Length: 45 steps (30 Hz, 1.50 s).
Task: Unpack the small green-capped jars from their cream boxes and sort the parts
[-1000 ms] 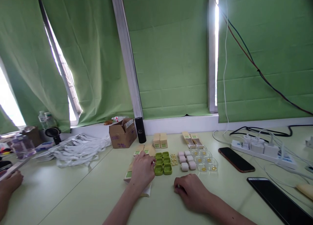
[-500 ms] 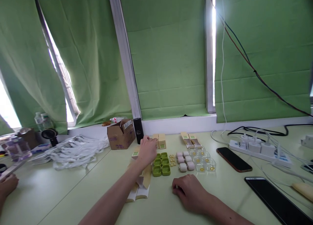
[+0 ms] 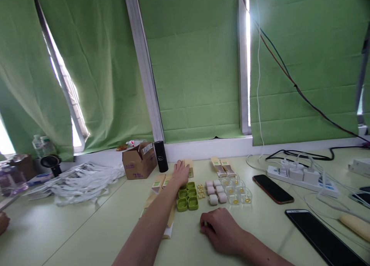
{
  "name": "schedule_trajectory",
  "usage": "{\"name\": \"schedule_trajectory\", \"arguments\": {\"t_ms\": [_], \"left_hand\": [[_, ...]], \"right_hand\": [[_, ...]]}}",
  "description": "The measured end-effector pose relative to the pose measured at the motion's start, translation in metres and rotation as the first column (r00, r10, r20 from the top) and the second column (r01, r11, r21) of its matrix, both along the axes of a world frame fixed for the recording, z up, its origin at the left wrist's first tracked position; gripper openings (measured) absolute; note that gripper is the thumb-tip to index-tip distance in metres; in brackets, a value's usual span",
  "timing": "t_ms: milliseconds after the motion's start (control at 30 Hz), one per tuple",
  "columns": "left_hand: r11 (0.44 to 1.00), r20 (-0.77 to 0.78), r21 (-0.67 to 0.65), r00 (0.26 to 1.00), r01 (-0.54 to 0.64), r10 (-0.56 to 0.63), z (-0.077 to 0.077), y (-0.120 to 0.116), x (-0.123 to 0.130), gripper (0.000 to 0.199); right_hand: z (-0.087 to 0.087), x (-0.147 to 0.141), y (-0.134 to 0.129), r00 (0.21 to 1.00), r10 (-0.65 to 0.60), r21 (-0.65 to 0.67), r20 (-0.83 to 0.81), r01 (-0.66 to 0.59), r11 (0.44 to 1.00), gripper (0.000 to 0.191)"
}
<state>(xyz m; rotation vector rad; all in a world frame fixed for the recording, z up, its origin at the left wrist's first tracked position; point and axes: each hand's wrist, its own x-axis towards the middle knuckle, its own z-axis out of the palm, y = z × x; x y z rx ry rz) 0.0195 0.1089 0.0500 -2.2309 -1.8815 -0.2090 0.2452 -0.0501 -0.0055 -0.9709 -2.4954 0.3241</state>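
Note:
My left hand (image 3: 180, 173) reaches over the table with its fingers apart, resting on or just above a small beige box (image 3: 189, 168) behind the green square cups (image 3: 187, 196). Nothing shows in its grasp. My right hand (image 3: 221, 229) lies on the table in front of the white and pinkish pieces (image 3: 214, 198), its fingers curled; whether anything is in them is hidden. Small yellowish pieces (image 3: 200, 191) stand beside the cups, and clear cups with yellow centres (image 3: 235, 201) are at the right. Open beige cartons (image 3: 222, 166) lie farther back; more lie partly under my left forearm.
A cardboard box (image 3: 138, 164) and a black cylinder (image 3: 161, 156) stand by the wall. White straps (image 3: 83, 181) are piled left. Phones (image 3: 273, 189), a power strip (image 3: 303, 177) and cables lie right. Another person's hand (image 3: 3, 222) is at the left edge.
My left hand has opened out over the box at the back, its fingers more spread. My right hand has stayed in place. The other person's hand shows less at the left edge.

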Motion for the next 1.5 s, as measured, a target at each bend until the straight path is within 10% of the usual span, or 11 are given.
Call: {"name": "schedule_trajectory", "arguments": {"t_ms": [667, 933, 1133, 1500], "left_hand": [[0.993, 0.284, 0.040, 0.952, 0.110, -0.117, 0.033, -0.013, 0.019, 0.037], [0.964, 0.535, 0.073, 0.806, 0.254, -0.253, 0.065, -0.069, 0.032, 0.033], [0.923, 0.640, -0.006, 0.711, 0.384, -0.292, 0.043, -0.145, 0.033, 0.030], [0.903, 0.636, 0.033, 0.688, 0.428, -0.349, -0.014, -0.183, 0.037, 0.053]], "right_hand": [[0.003, 0.001, -0.002, 1.000, 0.010, -0.004, 0.001, -0.010, 1.000, 0.013], [0.008, 0.013, 0.011, 0.950, -0.053, 0.199, -0.307, 0.119, 0.973, 0.016], [0.026, 0.037, 0.022, 0.798, -0.077, 0.303, -0.597, 0.314, 0.900, 0.021], [0.019, 0.044, 0.025, 0.912, 0.072, 0.347, -0.403, 0.080, 0.934, 0.010]]}}
